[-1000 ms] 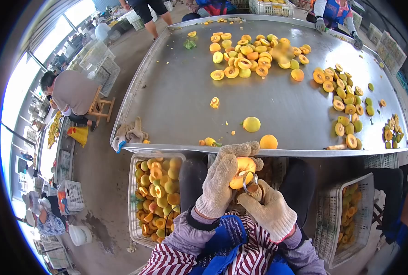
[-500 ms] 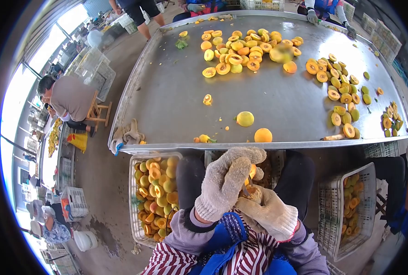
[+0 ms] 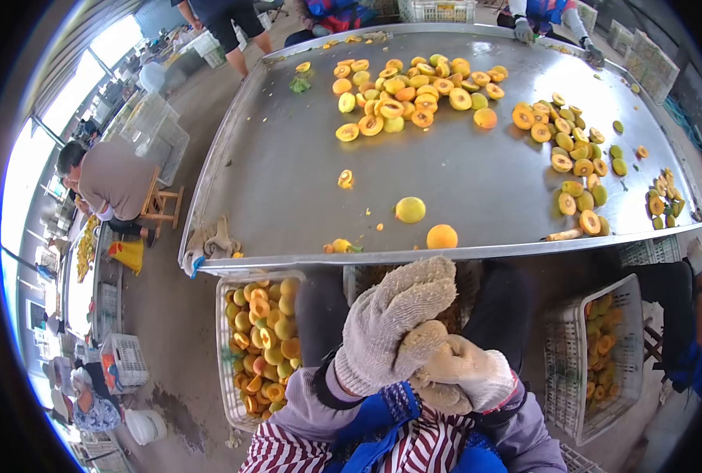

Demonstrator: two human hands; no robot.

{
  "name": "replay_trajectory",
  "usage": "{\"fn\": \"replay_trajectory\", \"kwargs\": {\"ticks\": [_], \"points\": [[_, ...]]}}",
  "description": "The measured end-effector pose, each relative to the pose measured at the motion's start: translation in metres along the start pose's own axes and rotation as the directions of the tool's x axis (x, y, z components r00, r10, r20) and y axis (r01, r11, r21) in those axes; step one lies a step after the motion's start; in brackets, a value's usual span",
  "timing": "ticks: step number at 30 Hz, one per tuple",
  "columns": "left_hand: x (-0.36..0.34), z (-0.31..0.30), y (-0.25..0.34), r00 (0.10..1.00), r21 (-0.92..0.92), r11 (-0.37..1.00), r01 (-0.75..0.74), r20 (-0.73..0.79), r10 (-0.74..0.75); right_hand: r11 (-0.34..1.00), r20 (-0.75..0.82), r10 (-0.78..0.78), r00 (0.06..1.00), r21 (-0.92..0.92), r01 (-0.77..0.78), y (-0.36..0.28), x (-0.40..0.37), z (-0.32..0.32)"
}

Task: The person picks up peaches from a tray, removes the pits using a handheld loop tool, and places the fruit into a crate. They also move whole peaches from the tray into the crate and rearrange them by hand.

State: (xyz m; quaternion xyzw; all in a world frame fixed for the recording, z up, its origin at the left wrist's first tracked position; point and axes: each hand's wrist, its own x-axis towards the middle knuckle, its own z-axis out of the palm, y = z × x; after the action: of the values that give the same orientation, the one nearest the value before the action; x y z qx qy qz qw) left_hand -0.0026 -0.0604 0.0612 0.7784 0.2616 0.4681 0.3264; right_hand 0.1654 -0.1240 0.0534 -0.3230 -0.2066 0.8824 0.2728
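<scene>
In the head view both my hands wear knitted work gloves and meet above my lap, in front of the table edge. My left hand [image 3: 402, 319] has its fingers curved together, with the thumb against the right glove. What it holds is hidden by the glove. My right hand [image 3: 463, 372] is closed beside and below the left one, and its contents are hidden too. Nearest on the metal table [image 3: 288, 189] lie a whole yellow stone fruit [image 3: 410, 210] and an orange one [image 3: 442, 236]. Farther back is a pile of halved fruit [image 3: 394, 98].
A crate of halved fruit [image 3: 223, 347] stands left of my legs, another crate [image 3: 552, 370] at the right. More halves [image 3: 584, 158] and a wooden-looking handle [image 3: 564, 235] lie on the table's right. Gloves [image 3: 213, 240] rest at its left corner. Other people work around.
The orange fruit piece and the tool seen between my gloves are now out of sight. My left hand has turned over and come against the right. The whole view has shifted slightly.
</scene>
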Motion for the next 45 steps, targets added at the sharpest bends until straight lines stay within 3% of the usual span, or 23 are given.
{"fn": "replay_trajectory", "kwargs": {"ticks": [3, 5, 7, 8, 12, 14, 17, 19, 21, 23, 26, 27, 29, 30, 32, 33, 35, 37, 39, 40, 41, 43, 45], "points": [[0.001, -0.001, -0.003, 0.999, 0.031, 0.999, -0.026, 0.046, 0.025, 0.997, 0.036, 0.068, 0.997, 0.022, -0.069, -0.001, 0.001, -0.005], [-0.009, 0.006, -0.011, 0.998, -0.102, 0.993, -0.056, -0.008, 0.056, 0.999, -0.003, 0.037, 0.999, -0.017, -0.038, 0.007, 0.003, -0.008], [-0.016, 0.009, -0.021, 0.985, -0.242, 0.955, -0.173, -0.021, 0.173, 0.992, 0.159, 0.094, 0.983, 0.066, -0.106, -0.002, -0.005, -0.003], [-0.02, 0.011, -0.022, 0.992, -0.31, 0.942, -0.126, -0.018, 0.127, 0.99, 0.266, 0.023, 0.964, 0.127, -0.058, 0.004, -0.004, -0.009], [-0.019, 0.029, -0.018, 0.989, -0.53, 0.844, -0.08, -0.148, 0.001, 0.992, 0.285, -0.029, 0.958, 0.122, -0.006, 0.006, -0.002, -0.015], [-0.018, 0.021, -0.011, 0.962, -0.593, 0.766, 0.249, 0.061, -0.265, 0.997, 0.242, -0.021, 0.97, 0.073, 0.003, 0.008, -0.002, -0.016], [-0.008, 0.008, -0.012, 0.91, -0.603, 0.682, 0.415, 0.278, -0.308, 0.999, 0.112, -0.023, 0.993, -0.022, 0.026, 0.006, -0.002, -0.008], [-0.005, 0.013, -0.01, 0.886, -0.581, 0.671, 0.461, 0.258, -0.386, 0.999, 0.041, -0.051, 0.998, 0.015, 0.05, 0.013, 0.002, -0.006], [-0.016, 0.019, -0.017, 0.961, -0.636, 0.724, 0.265, 0.116, -0.251, 0.961, 0.233, 0.046, 0.971, 0.255, -0.107, 0.012, -0.003, -0.009], [-0.012, 0.028, -0.008, 0.984, -0.728, 0.671, 0.14, 0.027, -0.176, 0.924, 0.408, -0.042, 0.912, 0.363, -0.12, 0.017, -0.001, -0.019], [-0.002, 0.028, -0.02, 0.995, -0.705, 0.703, 0.091, 0.094, -0.035, 0.928, 0.314, -0.14, 0.939, 0.373, 0.013, 0.031, 0.0, -0.029], [-0.004, 0.026, -0.016, 0.967, -0.769, 0.586, 0.256, 0.21, -0.147, 0.926, 0.32, -0.131, 0.938, 0.376, 0.001, 0.031, -0.001, -0.028], [-0.003, 0.025, -0.019, 0.965, -0.734, 0.629, 0.255, 0.23, -0.123, 0.948, 0.268, -0.114, 0.957, 0.317, 0.024, 0.025, -0.004, -0.024], [0.0, 0.025, -0.023, 0.964, -0.732, 0.629, 0.261, 0.231, -0.131, 0.921, 0.404, -0.082, 0.911, 0.381, -0.086, 0.026, -0.001, -0.03], [0.005, 0.025, -0.032, 0.983, -0.543, 0.836, -0.079, 0.098, 0.157, 0.931, 0.386, -0.089, 0.918, 0.359, -0.06, 0.027, 0.0, -0.029], [0.002, 0.026, -0.027, 0.983, -0.542, 0.837, -0.074, 0.1, 0.152, 0.943, 0.364, -0.1, 0.926, 0.333, -0.029, 0.027, 0.0, -0.028], [-0.005, 0.032, -0.012, 0.961, -0.847, 0.459, 0.268, 0.202, -0.187, 0.941, 0.224, -0.052, 0.973, 0.336, -0.027, 0.028, -0.007, -0.021], [-0.01, 0.039, -0.02, 0.951, -0.882, 0.371, 0.292, 0.224, -0.215, 0.942, 0.081, -0.003, 0.997, 0.335, -0.025, 0.029, -0.005, -0.021], [-0.009, 0.043, -0.025, 0.766, -0.891, -0.131, 0.436, 0.443, -0.465, 0.955, 0.364, -0.119, 0.924, -0.212, 0.206, 0.032, 0.006, -0.028], [-0.003, 0.04, -0.018, 0.716, -0.838, 0.123, 0.532, 0.368, -0.593, 0.995, 0.345, 0.086, 0.935, -0.073, -0.065, 0.025, 0.003, -0.028], [-0.002, 0.037, -0.019, 0.72, -0.84, 0.131, 0.526, 0.359, -0.594, 0.995, 0.351, 0.09, 0.932, -0.081, -0.066, 0.017, 0.003, -0.029], [-0.004, 0.019, -0.025, 0.728, -0.731, 0.397, 0.555, 0.196, -0.657, 0.984, 0.484, 0.03, 0.875, 0.142, -0.112, 0.006, 0.002, -0.03], [-0.015, -0.009, -0.033, 0.736, -0.616, 0.576, 0.537, 0.008, -0.677, 0.998, 0.289, 0.051, 0.956, 0.031, -0.063, 0.001, -0.011, -0.031]]}}
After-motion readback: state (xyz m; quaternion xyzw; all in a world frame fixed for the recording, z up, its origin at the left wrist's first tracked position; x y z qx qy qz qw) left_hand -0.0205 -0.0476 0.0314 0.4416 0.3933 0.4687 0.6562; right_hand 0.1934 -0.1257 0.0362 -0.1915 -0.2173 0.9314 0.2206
